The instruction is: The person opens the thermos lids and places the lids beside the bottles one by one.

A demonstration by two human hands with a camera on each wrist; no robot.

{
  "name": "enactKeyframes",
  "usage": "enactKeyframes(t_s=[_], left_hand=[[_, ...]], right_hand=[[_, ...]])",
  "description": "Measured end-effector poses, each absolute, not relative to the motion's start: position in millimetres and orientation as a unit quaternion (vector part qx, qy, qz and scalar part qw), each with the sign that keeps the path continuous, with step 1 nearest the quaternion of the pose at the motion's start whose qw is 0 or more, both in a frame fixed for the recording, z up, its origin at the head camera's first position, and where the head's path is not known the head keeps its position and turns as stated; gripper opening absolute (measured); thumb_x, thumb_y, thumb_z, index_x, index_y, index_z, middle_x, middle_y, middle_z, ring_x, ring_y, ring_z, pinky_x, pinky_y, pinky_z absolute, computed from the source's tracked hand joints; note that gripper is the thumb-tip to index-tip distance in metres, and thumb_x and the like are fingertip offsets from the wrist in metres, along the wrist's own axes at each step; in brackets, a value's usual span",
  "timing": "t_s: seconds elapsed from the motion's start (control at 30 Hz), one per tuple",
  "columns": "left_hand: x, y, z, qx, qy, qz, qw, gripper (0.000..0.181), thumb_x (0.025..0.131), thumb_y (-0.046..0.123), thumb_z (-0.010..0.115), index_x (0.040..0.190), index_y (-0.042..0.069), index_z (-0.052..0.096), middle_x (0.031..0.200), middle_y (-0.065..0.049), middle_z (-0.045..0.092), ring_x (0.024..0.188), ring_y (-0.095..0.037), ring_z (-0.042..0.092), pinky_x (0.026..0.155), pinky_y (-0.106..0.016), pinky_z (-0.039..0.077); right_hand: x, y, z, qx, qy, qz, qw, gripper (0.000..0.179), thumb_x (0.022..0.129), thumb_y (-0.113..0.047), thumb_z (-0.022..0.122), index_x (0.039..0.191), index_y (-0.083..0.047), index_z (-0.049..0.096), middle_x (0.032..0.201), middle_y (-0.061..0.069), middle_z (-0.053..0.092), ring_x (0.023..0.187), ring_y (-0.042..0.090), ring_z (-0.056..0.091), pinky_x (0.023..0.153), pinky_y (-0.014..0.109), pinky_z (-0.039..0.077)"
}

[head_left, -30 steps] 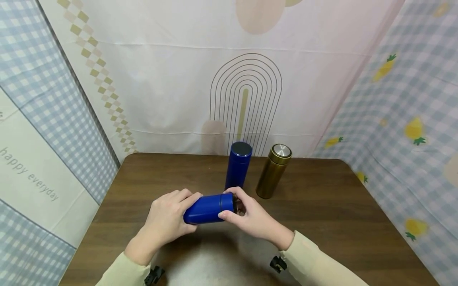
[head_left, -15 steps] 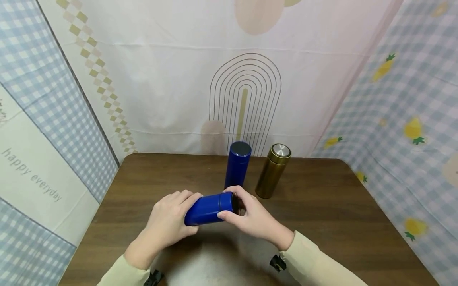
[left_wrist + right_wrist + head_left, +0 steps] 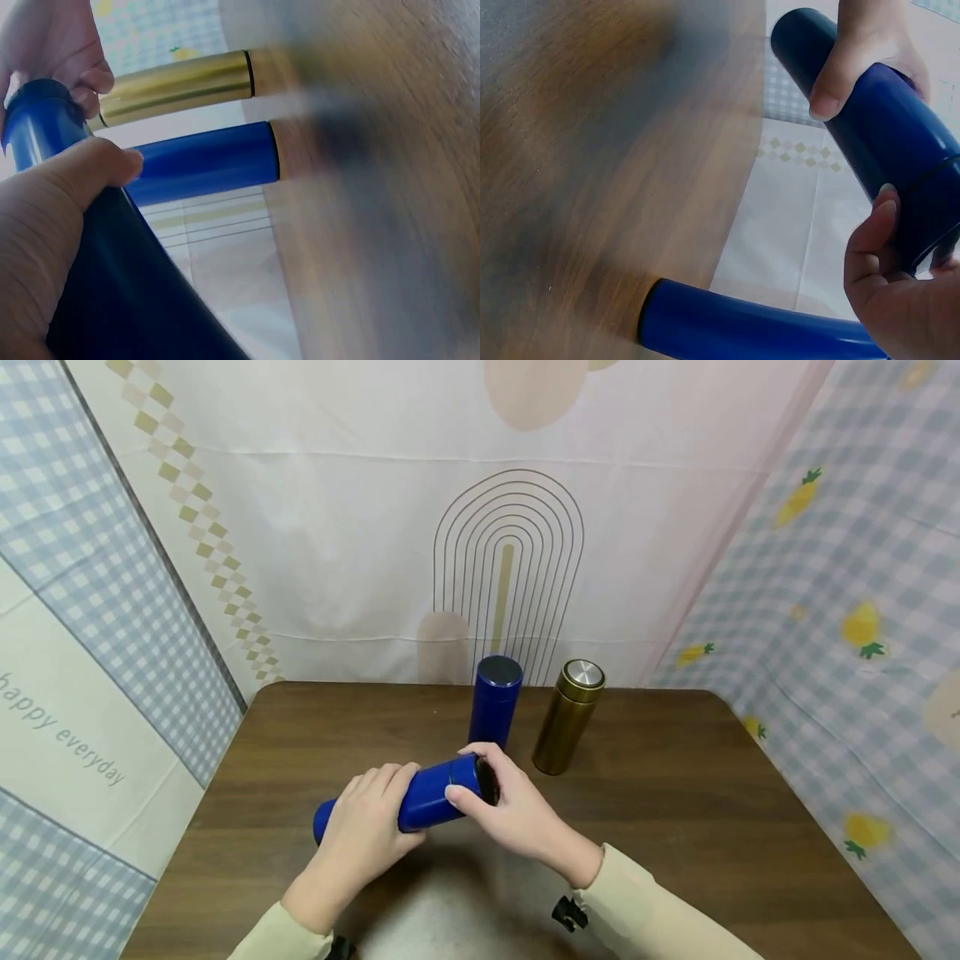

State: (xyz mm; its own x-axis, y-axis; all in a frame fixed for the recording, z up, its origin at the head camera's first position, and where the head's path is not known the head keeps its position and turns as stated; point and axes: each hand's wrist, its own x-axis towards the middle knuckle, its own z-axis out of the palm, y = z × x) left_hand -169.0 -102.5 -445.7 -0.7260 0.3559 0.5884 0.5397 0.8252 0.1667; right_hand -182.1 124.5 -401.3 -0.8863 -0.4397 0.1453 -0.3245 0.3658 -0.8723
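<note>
A blue thermos bottle [image 3: 429, 797] is held tilted above the table, its capped end pointing right and slightly up in the head view. My left hand [image 3: 367, 822] grips it round the body, and its base pokes out left of that hand. With thumb and fingers, my right hand [image 3: 517, 810] grips the cap [image 3: 930, 214] end; the cap's top is partly hidden. Behind the hands stands a second blue thermos [image 3: 495, 702], upright, its lower part covered by my right hand. A gold thermos [image 3: 567, 718] with a silver lid top stands upright to its right.
The brown wooden table [image 3: 690, 827] reaches back to a white patterned curtain [image 3: 352, 552]. Blue checked cloth [image 3: 832, 610] hangs along the right side, and more checked cloth [image 3: 75, 485] hangs on the left.
The held thermos has tilted more, its capped end rising and its base coming into view left of my left hand. Both hands have shifted slightly with it. The standing bottles stay put.
</note>
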Motion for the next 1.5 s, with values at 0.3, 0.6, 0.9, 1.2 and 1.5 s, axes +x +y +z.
enactKeyframes(t_s=[0.3, 0.6, 0.9, 1.2, 1.5], left_hand=[[-167.0, -107.4, -439.4, -0.285, -0.913, -0.152, 0.249, 0.077, 0.055, 0.042, 0.086, 0.118, 0.007, 0.058, 0.098, -0.003, 0.060, 0.086, -0.024, 0.058, 0.078, -0.044, 0.050], [-164.2, -109.1, -425.5, -0.313, -0.904, -0.150, 0.249, 0.075, 0.051, 0.049, 0.083, 0.112, 0.013, 0.060, 0.094, 0.003, 0.065, 0.075, -0.016, 0.057, 0.072, -0.036, 0.051], [-164.5, -110.2, -420.8, -0.316, -0.906, -0.147, 0.242, 0.071, 0.052, 0.050, 0.083, 0.111, 0.016, 0.062, 0.092, 0.004, 0.067, 0.072, -0.014, 0.055, 0.066, -0.034, 0.050], [-164.7, -112.1, -418.1, -0.321, -0.908, -0.142, 0.229, 0.070, 0.053, 0.050, 0.083, 0.111, 0.018, 0.062, 0.091, 0.006, 0.068, 0.072, -0.012, 0.056, 0.064, -0.032, 0.049], [-167.3, -115.3, -420.0, -0.309, -0.927, -0.192, 0.094, 0.060, 0.054, 0.048, 0.084, 0.106, 0.028, 0.062, 0.084, 0.019, 0.059, 0.069, -0.005, 0.051, 0.059, -0.029, 0.045]], right_hand=[[-180.1, 126.9, -406.0, -0.231, 0.818, -0.521, 0.078, 0.046, 0.084, -0.041, 0.074, 0.120, -0.027, 0.050, 0.111, 0.000, 0.059, 0.090, 0.017, 0.062, 0.072, 0.032, 0.054], [-173.5, 133.3, -399.0, -0.284, 0.809, -0.513, 0.036, 0.042, 0.081, -0.035, 0.077, 0.115, -0.026, 0.053, 0.107, -0.003, 0.058, 0.087, 0.017, 0.062, 0.071, 0.033, 0.055], [-174.6, 136.1, -402.6, -0.285, 0.808, -0.514, 0.048, 0.043, 0.083, -0.034, 0.076, 0.118, -0.028, 0.052, 0.109, -0.001, 0.058, 0.087, 0.018, 0.062, 0.071, 0.033, 0.055], [-175.8, 135.9, -403.8, -0.292, 0.809, -0.508, 0.050, 0.043, 0.083, -0.034, 0.075, 0.118, -0.028, 0.051, 0.109, 0.000, 0.058, 0.086, 0.018, 0.062, 0.070, 0.033, 0.055], [-181.4, 137.2, -411.7, -0.381, 0.810, -0.446, 0.009, 0.049, 0.082, -0.040, 0.075, 0.121, -0.024, 0.051, 0.110, -0.005, 0.056, 0.093, 0.013, 0.059, 0.073, 0.030, 0.053]])
